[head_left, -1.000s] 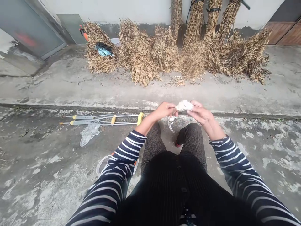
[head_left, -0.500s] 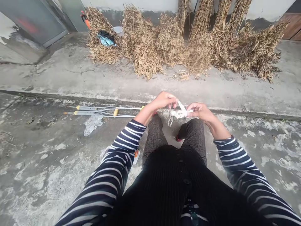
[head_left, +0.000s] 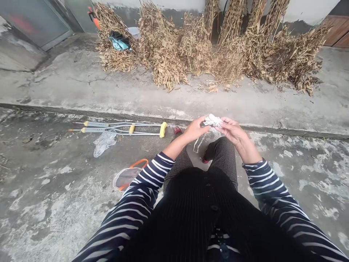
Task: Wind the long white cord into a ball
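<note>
Left hand: where my thumb and fingertips meet the left end of the white bundle, they are parted only by its thickness and grip it lightly.
Right hand: fingers bent, thumb laid over the top, pinching the bundle's right end.
White bundle: folded in loops, held up between my two hands, in front of me and above my knees.
White strand: hanging below the bundle; I cannot tell whether it joins it.
Trousers: dark grey, with a red shoe showing just beside my left wrist.
Orange-trimmed bag: on the ground beside my left sleeve, partly covered by it.
Crutches: a pair with yellow pads, lying off to my left along the step.
Clear plastic bag: crumpled, just beside the crutches.
Dried plants: heaped on the step, a blue cloth lying on the leftmost heap.
</note>
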The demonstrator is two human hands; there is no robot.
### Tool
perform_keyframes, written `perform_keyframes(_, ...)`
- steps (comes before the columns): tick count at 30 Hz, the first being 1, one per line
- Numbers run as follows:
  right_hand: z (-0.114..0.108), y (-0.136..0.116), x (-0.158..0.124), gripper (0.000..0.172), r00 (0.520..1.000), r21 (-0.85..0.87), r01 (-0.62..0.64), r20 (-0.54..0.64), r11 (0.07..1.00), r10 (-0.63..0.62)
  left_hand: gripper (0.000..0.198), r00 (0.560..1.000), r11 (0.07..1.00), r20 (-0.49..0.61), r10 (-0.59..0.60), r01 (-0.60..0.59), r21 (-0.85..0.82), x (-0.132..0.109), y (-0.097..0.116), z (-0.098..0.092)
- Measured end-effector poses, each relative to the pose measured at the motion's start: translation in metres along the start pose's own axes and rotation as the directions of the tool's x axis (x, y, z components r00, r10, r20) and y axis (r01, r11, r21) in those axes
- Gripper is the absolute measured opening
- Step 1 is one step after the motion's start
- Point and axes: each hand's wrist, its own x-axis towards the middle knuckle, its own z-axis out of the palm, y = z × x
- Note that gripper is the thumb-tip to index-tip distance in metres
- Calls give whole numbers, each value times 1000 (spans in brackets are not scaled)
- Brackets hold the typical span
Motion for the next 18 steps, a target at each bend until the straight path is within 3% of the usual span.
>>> perform_keyframes(4, 8, -7, -7, 48, 998, -25, 58, -7, 998, -59, 46, 1000, 980, 15, -19, 21, -198, 7, -8, 15)
perform_keyframes(8, 14, -11, -16, 49, 998, -114, 53, 38, 992, -49, 8, 998, 988, -9, -69, 67, -139, 10, -16, 21)
perform_keyframes(12, 19, -5, -16, 49, 989, -221, 150, 42, 964, -144, 12, 995, 988, 7, -102, 102, -119, 5, -12, 20)
perform_keyframes(18, 22, 4, -5, 48, 923, -356, 302, -123, 885, -364, 18, 977, 952, 116, -180, 203, -229, -8, -8, 13)
